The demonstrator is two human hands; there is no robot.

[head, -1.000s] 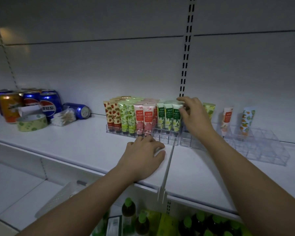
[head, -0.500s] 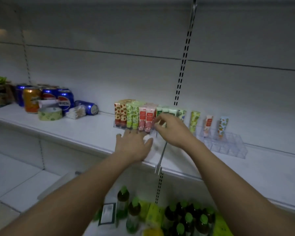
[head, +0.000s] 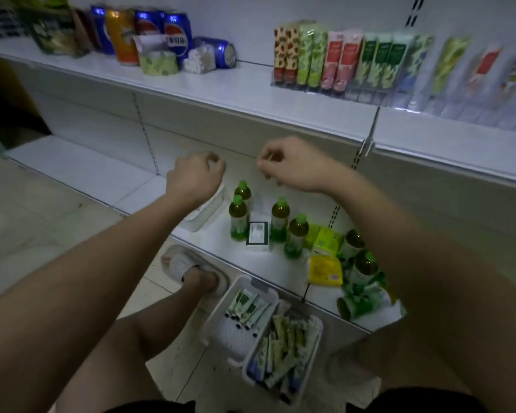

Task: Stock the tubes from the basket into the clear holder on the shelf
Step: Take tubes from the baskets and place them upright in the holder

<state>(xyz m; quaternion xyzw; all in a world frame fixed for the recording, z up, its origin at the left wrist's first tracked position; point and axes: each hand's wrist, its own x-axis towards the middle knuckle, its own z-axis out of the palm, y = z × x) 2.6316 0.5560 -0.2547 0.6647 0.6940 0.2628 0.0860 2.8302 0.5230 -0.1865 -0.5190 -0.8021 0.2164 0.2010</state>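
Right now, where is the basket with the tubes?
In the head view the basket sits low and centre-right on the floor, against the bottom shelf, between the slippered foot and the green-capped bottles.

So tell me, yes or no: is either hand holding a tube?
No; the left hand and right hand hang loosely curled, holding nothing.

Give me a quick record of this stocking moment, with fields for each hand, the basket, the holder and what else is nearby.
left hand: in the air below the shelf edge, fingers loosely curled, holding nothing
right hand: in the air beside it, fingers loosely curled, holding nothing
baskets: two white ones on the floor, tubes lying inside
clear holder: on the upper shelf, tubes standing upright in a row
nearby: soda cans on the upper shelf, green-capped bottles on the lower shelf
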